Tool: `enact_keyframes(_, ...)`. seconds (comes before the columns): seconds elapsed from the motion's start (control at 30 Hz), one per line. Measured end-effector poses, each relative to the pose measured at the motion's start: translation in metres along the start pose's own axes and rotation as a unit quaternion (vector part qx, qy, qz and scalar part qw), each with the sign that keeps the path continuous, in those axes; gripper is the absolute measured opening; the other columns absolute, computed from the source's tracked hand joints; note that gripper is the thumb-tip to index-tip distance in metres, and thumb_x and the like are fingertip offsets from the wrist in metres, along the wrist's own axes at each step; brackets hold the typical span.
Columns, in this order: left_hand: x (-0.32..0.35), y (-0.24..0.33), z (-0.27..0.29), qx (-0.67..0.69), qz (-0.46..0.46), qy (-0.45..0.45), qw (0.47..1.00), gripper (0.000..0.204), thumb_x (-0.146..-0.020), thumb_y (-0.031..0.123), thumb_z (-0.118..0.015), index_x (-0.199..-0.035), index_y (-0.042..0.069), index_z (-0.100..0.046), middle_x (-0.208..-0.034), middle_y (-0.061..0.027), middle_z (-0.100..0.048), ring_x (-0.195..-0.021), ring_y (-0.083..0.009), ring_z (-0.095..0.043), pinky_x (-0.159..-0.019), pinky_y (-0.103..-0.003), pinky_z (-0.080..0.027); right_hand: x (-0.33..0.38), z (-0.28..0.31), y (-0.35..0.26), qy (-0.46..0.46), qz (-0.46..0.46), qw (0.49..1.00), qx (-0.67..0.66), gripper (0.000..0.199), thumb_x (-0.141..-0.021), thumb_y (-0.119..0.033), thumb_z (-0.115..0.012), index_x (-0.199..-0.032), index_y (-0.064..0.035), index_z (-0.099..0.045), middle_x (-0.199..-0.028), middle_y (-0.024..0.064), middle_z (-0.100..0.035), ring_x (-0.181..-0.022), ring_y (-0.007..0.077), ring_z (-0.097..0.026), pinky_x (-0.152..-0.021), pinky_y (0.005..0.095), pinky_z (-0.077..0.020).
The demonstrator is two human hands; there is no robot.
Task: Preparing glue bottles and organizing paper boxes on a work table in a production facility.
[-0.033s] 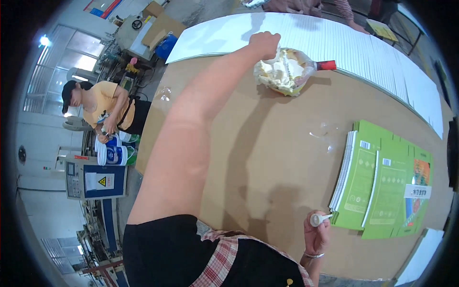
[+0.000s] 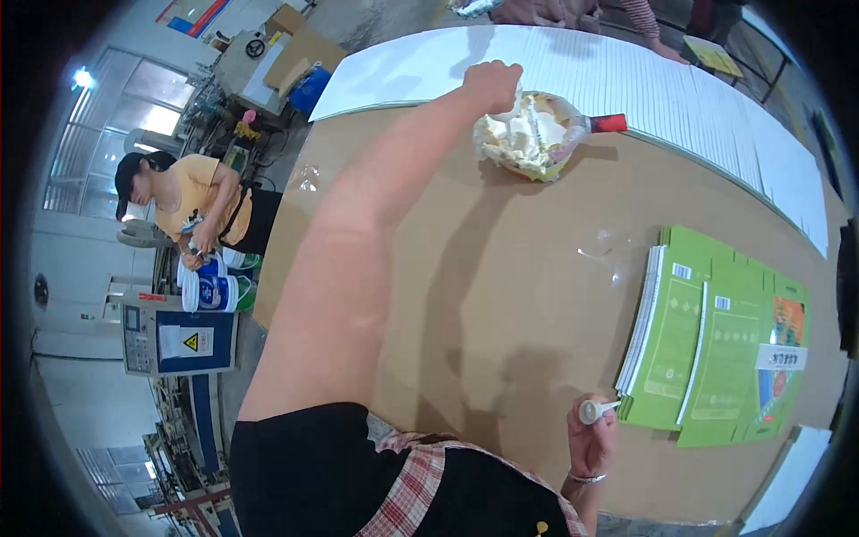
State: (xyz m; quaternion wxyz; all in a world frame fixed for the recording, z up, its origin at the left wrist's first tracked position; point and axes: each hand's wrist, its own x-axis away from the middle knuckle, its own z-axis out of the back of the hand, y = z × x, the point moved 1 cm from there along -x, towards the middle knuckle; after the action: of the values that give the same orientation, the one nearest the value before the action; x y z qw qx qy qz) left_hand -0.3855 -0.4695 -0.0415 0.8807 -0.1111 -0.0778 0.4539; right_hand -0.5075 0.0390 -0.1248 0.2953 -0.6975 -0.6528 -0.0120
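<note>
A brown cardboard-covered surface (image 2: 501,295) carries white sheets (image 2: 626,80) along its far edge and flat green booklets (image 2: 716,340) at right. The left hand (image 2: 494,85) clutches a crinkled clear bag (image 2: 530,134) of white wads far out; the right hand (image 2: 592,438) pinches a small white tube (image 2: 594,410) just beside the booklets.

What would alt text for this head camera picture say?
A person's left hand reaches into a clear bag of white scraps on a brown table; the right hand holds a small white tube beside stacked green booklets.
</note>
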Motion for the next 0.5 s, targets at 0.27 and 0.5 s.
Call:
enact_keyframes(0.27, 0.003, 0.009, 0.001, 0.012, 0.015, 0.001, 1.000, 0.038, -0.078, 0.026, -0.060, -0.111, 0.010, -0.049, -0.104, -0.0142, -0.058, -0.097, -0.0307, -0.057, -0.079, -0.043, -0.047, 0.002, 0.006, 0.001, -0.017, -0.004, 1.000, -0.018, 0.034, -0.077, -0.013, -0.067, -0.104, 0.0040, -0.054, -0.094, 0.0093, -0.056, -0.080, 0.0150, -0.052, -0.068, 0.0253, -0.0435)
enact_keyframes(0.5, 0.002, 0.005, 0.008, 0.011, 0.014, -0.015, 1.000, 0.036, -0.078, 0.021, -0.058, -0.111, 0.010, -0.049, -0.105, -0.0143, -0.058, -0.098, -0.0302, -0.057, -0.079, -0.043, -0.046, 0.001, 0.011, 0.005, -0.040, -0.010, 0.999, -0.033, 0.034, -0.076, -0.012, -0.067, -0.104, 0.0038, -0.054, -0.096, 0.0097, -0.057, -0.084, 0.0165, -0.055, -0.072, 0.0263, -0.0454)
